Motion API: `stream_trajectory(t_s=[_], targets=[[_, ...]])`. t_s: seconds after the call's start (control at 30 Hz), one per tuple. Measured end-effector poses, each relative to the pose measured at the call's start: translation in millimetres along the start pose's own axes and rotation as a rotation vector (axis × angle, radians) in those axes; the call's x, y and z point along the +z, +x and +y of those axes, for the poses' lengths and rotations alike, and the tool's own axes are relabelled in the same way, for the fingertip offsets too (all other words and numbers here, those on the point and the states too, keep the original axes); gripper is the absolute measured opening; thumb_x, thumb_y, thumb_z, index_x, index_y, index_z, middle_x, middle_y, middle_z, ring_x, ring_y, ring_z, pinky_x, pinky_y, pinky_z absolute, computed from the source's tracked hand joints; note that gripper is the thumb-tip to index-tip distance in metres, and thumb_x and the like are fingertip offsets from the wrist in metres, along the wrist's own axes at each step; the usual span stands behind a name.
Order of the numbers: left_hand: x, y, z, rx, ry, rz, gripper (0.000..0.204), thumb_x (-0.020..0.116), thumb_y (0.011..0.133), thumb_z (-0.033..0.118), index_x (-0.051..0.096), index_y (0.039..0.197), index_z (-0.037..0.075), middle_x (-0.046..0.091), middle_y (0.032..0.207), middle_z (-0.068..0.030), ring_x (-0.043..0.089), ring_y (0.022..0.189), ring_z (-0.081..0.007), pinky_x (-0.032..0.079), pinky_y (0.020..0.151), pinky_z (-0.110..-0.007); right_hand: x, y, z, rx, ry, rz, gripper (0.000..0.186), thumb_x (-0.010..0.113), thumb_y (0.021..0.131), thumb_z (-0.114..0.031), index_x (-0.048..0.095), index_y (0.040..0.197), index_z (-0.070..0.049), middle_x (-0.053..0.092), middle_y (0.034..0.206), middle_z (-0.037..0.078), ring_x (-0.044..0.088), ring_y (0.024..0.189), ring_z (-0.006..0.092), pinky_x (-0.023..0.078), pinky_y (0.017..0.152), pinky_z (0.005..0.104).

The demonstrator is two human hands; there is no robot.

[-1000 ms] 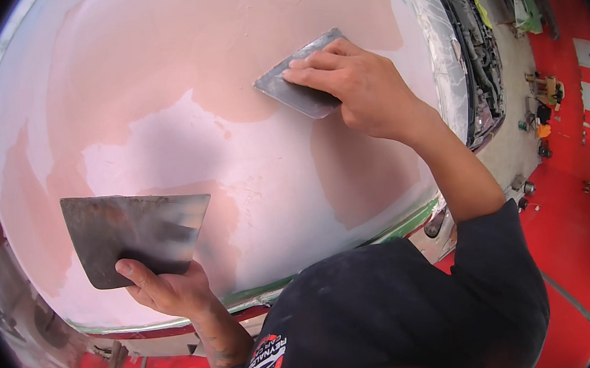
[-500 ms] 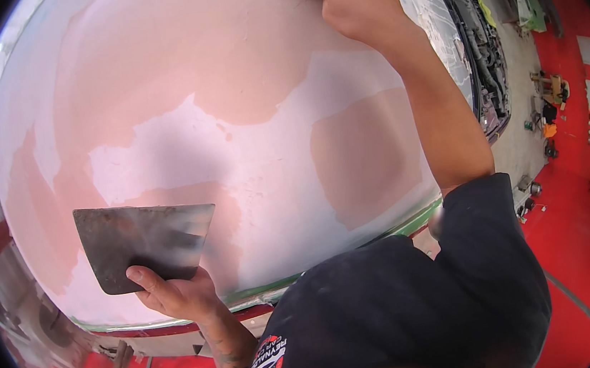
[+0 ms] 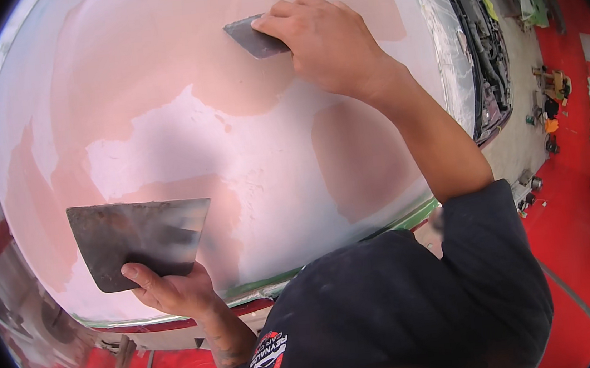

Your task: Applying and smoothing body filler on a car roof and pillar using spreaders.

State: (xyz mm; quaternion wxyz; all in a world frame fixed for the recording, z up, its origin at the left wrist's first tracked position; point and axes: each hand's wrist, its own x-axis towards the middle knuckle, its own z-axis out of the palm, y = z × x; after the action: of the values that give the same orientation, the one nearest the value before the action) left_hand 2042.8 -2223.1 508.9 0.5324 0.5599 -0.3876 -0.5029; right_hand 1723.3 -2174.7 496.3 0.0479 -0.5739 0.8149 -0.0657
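Looking down from the head camera, you have your right hand (image 3: 327,40) stretched out to the far upper part of a big curved car panel (image 3: 157,105), fingers (image 3: 284,14) laid flat and closed down over a small grey spreader (image 3: 251,36). Its blade lies against the pink filler there, with only the left corner of the tool showing past your fingertips. Your left hand (image 3: 173,290) sits low at the near edge of the panel, closed around the bottom edge of a wide dark metal board (image 3: 139,240), thumb on top and the other fingers hidden underneath. That board is held roughly level, just above the panel's lower left area, and its top face looks smeared and worn. Between your two hands the panel is a patchwork: pink filler across the top and down the left side, a pale whitish sanded zone through the middle, and a duller pink patch on the right near your forearm. A green strip runs along the panel's near rim. To the right you can see an open engine bay (image 3: 478,42), and the red floor (image 3: 573,226) beyond it carries some small scattered items too tiny to tell apart.
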Motion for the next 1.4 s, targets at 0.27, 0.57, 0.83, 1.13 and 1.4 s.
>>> stream_trajectory(t_s=[0.27, 0.57, 0.83, 1.13, 1.4], targets=[[-1.9, -2.2, 1.8, 0.008, -0.026, 0.062, 0.067, 0.071, 0.097, 0.045, 0.053, 0.135, -0.007, 0.059, 0.132, -0.0157, 0.063, 0.115, -0.0261, 0.059, 0.090, -0.038, -6.5, -53.2, 11.3, -0.187, 0.095, -0.038, 0.055, 0.063, 0.078, 0.007, 0.069, 0.127, -0.017, 0.069, 0.127, -0.004, 0.060, 0.119, 0.0207, 0.044, 0.091, 0.0408], [-43.9, -1.1, -9.3, 0.175, 0.320, 0.297, 0.066, 0.075, 0.094, 0.048, 0.052, 0.123, -0.006, 0.058, 0.129, -0.0137, 0.063, 0.113, -0.0223, 0.061, 0.086, -0.034, -40.6, -55.4, 66.2, -0.273, 0.070, -0.174, 0.043, 0.061, 0.081, 0.002, 0.074, 0.118, -0.015, 0.074, 0.116, -0.001, 0.063, 0.112, 0.0246, 0.047, 0.089, 0.0420], [-63.2, -2.6, -12.5, 0.198, 0.354, 0.239, 0.065, 0.075, 0.094, 0.046, 0.050, 0.123, -0.007, 0.056, 0.126, -0.0156, 0.062, 0.113, -0.0222, 0.060, 0.087, -0.032, -24.1, 37.0, 75.6, 0.297, 0.010, -0.052, 0.027, 0.052, 0.090, -0.009, 0.076, 0.103, -0.006, 0.072, 0.111, 0.016, 0.067, 0.107, 0.0375, 0.054, 0.092, 0.0485], [-70.0, -1.2, -19.0, 0.228, 0.381, 0.206, 0.068, 0.075, 0.094, 0.046, 0.050, 0.129, -0.006, 0.056, 0.123, -0.0138, 0.063, 0.112, -0.0240, 0.060, 0.087, -0.032, -6.2, 16.5, 22.5, -0.136, 0.030, 0.146, 0.045, 0.055, 0.085, 0.002, 0.073, 0.122, -0.015, 0.072, 0.119, 0.000, 0.064, 0.110, 0.0262, 0.050, 0.091, 0.0426], [-84.7, 4.9, -16.9, 0.285, 0.451, 0.066, 0.074, 0.078, 0.093, 0.030, 0.041, 0.149, -0.003, 0.058, 0.130, -0.0180, 0.065, 0.111, -0.0255, 0.060, 0.088, -0.033, -5.2, -36.0, 26.6, -0.301, 0.024, -0.021, 0.050, 0.061, 0.081, 0.004, 0.071, 0.125, -0.018, 0.069, 0.129, -0.005, 0.058, 0.123, 0.0192, 0.041, 0.096, 0.0395]])
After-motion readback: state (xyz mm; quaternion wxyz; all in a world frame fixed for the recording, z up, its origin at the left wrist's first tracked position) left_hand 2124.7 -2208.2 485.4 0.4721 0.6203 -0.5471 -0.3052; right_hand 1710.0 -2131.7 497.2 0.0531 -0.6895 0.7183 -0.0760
